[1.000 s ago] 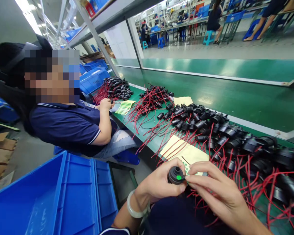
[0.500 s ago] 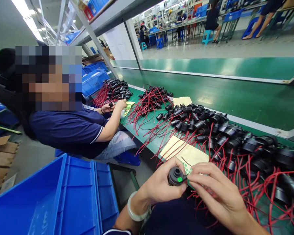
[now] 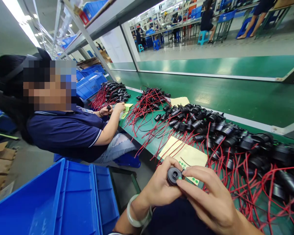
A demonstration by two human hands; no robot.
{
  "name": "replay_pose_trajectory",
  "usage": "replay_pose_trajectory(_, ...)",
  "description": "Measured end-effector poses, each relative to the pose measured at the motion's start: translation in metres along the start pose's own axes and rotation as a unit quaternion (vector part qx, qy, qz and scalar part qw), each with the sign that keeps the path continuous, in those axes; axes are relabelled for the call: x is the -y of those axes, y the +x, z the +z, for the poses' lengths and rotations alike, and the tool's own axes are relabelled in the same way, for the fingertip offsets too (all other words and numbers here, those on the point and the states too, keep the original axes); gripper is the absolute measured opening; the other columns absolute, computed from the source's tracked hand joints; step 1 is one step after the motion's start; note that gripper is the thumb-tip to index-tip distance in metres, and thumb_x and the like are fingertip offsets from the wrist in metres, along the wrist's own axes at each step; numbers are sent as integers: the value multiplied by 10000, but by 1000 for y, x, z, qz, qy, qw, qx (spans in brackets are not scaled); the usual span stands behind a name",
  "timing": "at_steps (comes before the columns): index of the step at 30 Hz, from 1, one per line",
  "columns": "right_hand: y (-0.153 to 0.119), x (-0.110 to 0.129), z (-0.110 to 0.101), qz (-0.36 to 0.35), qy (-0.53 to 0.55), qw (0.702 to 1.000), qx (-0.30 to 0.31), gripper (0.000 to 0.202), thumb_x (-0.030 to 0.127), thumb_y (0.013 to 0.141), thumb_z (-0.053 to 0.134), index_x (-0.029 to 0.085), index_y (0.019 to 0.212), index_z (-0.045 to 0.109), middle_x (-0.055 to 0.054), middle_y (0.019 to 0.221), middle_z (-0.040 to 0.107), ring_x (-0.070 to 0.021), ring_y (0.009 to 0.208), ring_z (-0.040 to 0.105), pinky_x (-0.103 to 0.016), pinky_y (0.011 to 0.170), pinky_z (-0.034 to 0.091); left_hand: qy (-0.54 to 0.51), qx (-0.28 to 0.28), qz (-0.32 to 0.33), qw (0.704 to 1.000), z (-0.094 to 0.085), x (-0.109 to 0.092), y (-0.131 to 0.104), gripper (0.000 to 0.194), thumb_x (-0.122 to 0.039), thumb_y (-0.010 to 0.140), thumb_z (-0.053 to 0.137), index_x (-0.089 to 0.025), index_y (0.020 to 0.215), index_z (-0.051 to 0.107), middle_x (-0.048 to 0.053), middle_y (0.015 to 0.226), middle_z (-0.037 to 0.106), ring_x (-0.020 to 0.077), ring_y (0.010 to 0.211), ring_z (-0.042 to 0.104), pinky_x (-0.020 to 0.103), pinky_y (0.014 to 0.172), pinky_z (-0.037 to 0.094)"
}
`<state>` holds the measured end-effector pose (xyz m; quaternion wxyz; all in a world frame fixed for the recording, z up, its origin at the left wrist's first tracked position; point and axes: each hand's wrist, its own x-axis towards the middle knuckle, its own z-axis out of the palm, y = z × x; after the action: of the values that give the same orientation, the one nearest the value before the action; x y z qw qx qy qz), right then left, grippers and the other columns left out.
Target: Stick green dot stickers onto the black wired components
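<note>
My left hand is closed around a small black pump, its round end with a central nozzle facing up at me. A green dot sticker sits on that end, partly covered by a fingertip. My right hand pinches the pump's edge at the sticker, thumb and forefinger on either side. Just beyond my hands lies a yellowish sticker sheet with green dots, some loose wires across it. A heap of similar black pumps with red wires spreads over the green bench.
A co-worker sits at left, holding a black part near another dotted sheet. Two more pump piles lie farther along. A large blue crate stands at my left. A metal frame post rises behind the bench.
My right fingertips have moved from the pump's side onto its face, now partly covering the green sticker. The pump is turned slightly in my left hand. The view has shifted a little.
</note>
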<state>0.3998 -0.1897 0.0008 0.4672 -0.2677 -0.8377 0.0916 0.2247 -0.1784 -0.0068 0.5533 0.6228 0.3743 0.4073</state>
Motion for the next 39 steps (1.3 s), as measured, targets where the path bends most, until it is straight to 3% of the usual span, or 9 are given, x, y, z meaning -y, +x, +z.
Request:
replay_pose_trajectory(4, 0, 1, 2, -9, 34, 999, -3, 289, 2, 872, 487, 128, 1100, 613, -103, 1096, 544, -188, 1074, 529, -305, 906, 475, -22, -14, -13, 1000, 2, -3, 1, 294, -115, 738, 664, -202, 897, 433, -38, 727, 461, 85, 610, 408, 206, 567, 349)
replay_pose_trajectory(11, -10, -3, -3, 127, 64, 988, -63, 169, 70, 890, 560, 178, 1017, 588, -68, 1021, 544, -138, 974, 560, -236, 834, 491, 2, -44, 16, 999, 5, -5, 3, 224, -146, 806, 614, -204, 890, 415, -22, 744, 487, 101, 650, 443, 227, 622, 389)
replay_pose_trajectory(18, -3, 2, 2, 29, 26, 999, 1, 338, -11, 848, 502, 142, 1130, 608, -105, 1147, 501, -184, 1114, 497, -304, 937, 467, 25, -23, -1, 999, 3, 0, 3, 262, -161, 764, 643, -205, 915, 433, -23, 759, 479, 115, 675, 465, 229, 623, 397)
replay_pose_trajectory(23, -13, -4, -1, 36, 36, 999, -7, 282, 21, 855, 513, 136, 1088, 623, -98, 1105, 522, -168, 1068, 526, -276, 910, 490, 167, -13, -51, 985, -16, -2, 19, 187, -220, 862, 570, -205, 971, 419, -19, 815, 480, 121, 713, 459, 249, 678, 409)
replay_pose_trajectory(27, -35, -20, -6, 160, 16, 986, -43, 186, 92, 908, 525, 183, 1041, 620, -70, 1041, 554, -126, 969, 582, -210, 820, 506, 316, -40, -6, 948, -33, -7, 73, 228, -263, 877, 568, -208, 1009, 391, -29, 809, 463, 128, 705, 473, 251, 672, 401)
replay_pose_trajectory(30, -48, -31, -9, 214, -2, 976, -46, 136, 153, 929, 534, 203, 1025, 616, -63, 1027, 573, -135, 954, 603, -223, 799, 514, 404, -39, 34, 913, -35, -3, 141, 277, -286, 861, 606, -196, 1030, 406, -14, 806, 518, 151, 698, 526, 260, 653, 407)
replay_pose_trajectory(34, -58, -43, -8, 240, -33, 970, -24, 117, 200, 944, 528, 212, 1015, 619, -67, 1027, 586, -166, 960, 609, -275, 787, 527, 526, -15, 56, 848, -28, 18, 230, 279, -280, 873, 611, -151, 1081, 477, 61, 869, 616, 224, 808, 601, 308, 721, 452)
replay_pose_trajectory(36, -62, -48, -7, 244, -51, 968, -10, 120, 199, 948, 517, 213, 1007, 621, -69, 1028, 591, -178, 962, 608, -299, 787, 531, 544, -2, 59, 837, -23, 34, 258, 263, -256, 858, 634, -133, 1061, 521, 99, 928, 633, 262, 909, 599, 348, 806, 459)
replay_pose_trajectory(39, -70, -60, -4, 242, -87, 966, 14, 134, 181, 956, 490, 205, 998, 615, -75, 1024, 601, -192, 962, 604, -331, 798, 531, 555, 4, 64, 830, -19, 55, 274, 304, -235, 830, 670, -119, 1085, 553, 146, 1073, 609, 308, 1078, 531, 417, 951, 412)
